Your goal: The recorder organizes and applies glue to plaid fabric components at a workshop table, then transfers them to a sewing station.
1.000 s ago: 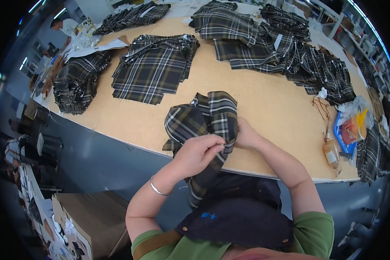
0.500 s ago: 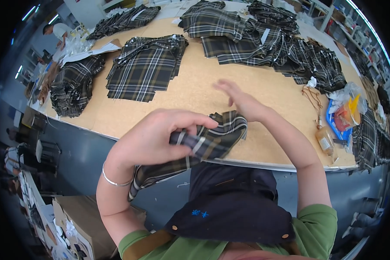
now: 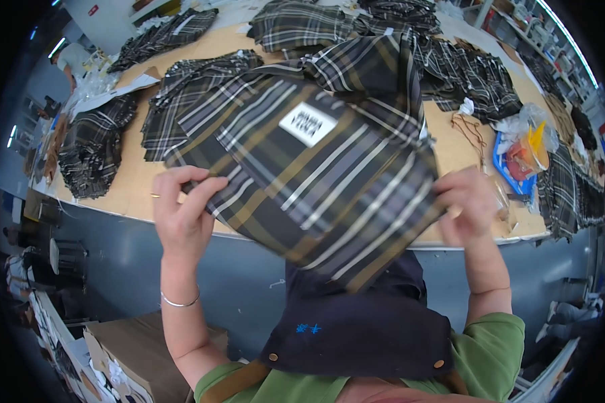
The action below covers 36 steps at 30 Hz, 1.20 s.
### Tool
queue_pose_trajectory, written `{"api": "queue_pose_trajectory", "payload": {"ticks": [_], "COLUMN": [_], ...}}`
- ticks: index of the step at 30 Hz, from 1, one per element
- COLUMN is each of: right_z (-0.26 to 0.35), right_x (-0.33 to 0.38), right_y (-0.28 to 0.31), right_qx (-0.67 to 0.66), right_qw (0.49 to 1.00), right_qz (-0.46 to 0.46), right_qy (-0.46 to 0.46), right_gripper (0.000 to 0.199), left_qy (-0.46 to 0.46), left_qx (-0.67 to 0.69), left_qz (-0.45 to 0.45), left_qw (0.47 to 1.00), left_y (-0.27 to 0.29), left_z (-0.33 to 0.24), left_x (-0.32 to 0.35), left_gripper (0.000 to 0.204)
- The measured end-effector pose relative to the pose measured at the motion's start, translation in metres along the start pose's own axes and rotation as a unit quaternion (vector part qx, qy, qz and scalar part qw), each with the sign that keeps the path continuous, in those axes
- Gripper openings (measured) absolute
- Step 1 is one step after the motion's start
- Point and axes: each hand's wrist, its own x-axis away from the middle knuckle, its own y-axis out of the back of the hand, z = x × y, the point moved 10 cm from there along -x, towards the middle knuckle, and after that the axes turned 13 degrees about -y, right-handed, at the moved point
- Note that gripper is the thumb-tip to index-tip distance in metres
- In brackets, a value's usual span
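blue-grey floor (image 3: 134, 248) | tan tabletop (image 3: 131, 178) | right-side shelving (image 3: 536, 39) | bright strip light (image 3: 571, 38)

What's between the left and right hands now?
Plaid cloth with a white label, spanning from left hand to right hand; the head view shows it.

Txt label (image 3: 308, 124) on cloth (image 3: 329, 195); blu chars (image 3: 302, 328) on apron (image 3: 363, 339).

The left forearm (image 3: 183, 332) rises nearly upright to the left hand (image 3: 185, 218), whose fingers bend over toward the body's midline, thumb and forefinger set close in a pinch. Well apart from it, the right hand (image 3: 469, 207) is blurred, its fingers curled inward, with the right forearm (image 3: 489, 272) standing steeply beneath. Both hands are raised to about the same level.
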Motion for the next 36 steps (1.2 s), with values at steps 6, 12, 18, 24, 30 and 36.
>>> {"api": "queue_pose_trajectory", "payload": {"ticks": [6,12,18,24,30,36], "right_z": [-0.042,-0.144,-0.184,-0.241,-0.247,-0.257], "right_x": [0.049,0.063,0.075,0.040,0.009,0.055], "right_y": [-0.084,-0.109,-0.166,-0.101,0.020,-0.029], "right_qx": [-0.085,0.039,0.047,-0.137,-0.335,-0.080], "right_qw": [0.948,0.895,0.851,0.886,0.819,0.804], "right_qz": [0.218,0.146,0.285,-0.028,-0.286,0.171], "right_qy": [-0.216,-0.420,-0.439,-0.441,-0.369,-0.564], "right_gripper": [0.028,0.051,0.052,0.017,0.009,0.019], "left_qy": [0.124,0.209,0.488,0.353,0.339,0.507], "left_qx": [0.065,0.044,0.222,-0.006,0.295,0.470], "left_qz": [0.216,0.294,0.078,0.177,-0.216,0.028], "left_qw": [0.966,0.932,0.841,0.919,0.867,0.722], "left_y": [-0.093,-0.112,-0.117,-0.121,-0.045,-0.093], "left_z": [0.013,0.038,0.071,0.116,0.151,0.149], "left_x": [0.110,0.132,0.154,0.156,0.103,0.150], "left_gripper": [0.037,0.043,0.035,0.031,0.027,0.028]}}
